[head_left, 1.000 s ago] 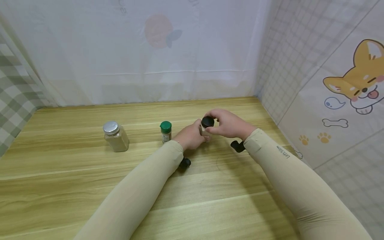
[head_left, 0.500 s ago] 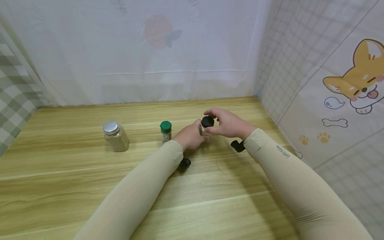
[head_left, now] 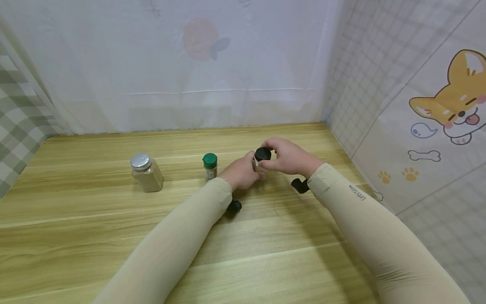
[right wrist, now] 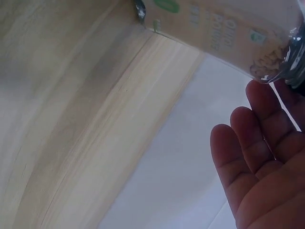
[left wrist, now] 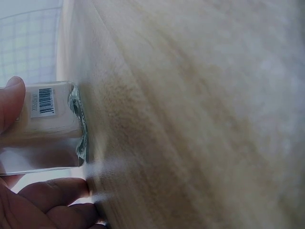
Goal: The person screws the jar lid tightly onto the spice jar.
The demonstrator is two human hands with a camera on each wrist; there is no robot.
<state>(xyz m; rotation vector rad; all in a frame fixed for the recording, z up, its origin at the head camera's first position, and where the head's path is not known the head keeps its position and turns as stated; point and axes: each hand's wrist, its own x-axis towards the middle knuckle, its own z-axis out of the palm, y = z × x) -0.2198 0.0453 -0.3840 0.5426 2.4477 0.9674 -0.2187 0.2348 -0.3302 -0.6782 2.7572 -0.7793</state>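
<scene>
A clear glass spice jar with a black lid stands upright on the wooden table, right of centre in the head view. Pale powder fills it, and a barcode sticker shows in the left wrist view. My left hand grips the jar's body from the left, thumb on the near side. From the right, my right hand holds the black lid between thumb and fingers. In the right wrist view, printed lettering and tan clumps show through the jar, with several of my fingertips extended beside it.
A small shaker with a green lid stands just left of my left hand. Farther left is a square glass jar with a silver lid. A white curtain hangs behind the table, and a patterned sheet lines the right.
My right fingers lifted slightly off the black lid half a second ago and are back around it now. The left hand and the jar have stayed in place.
</scene>
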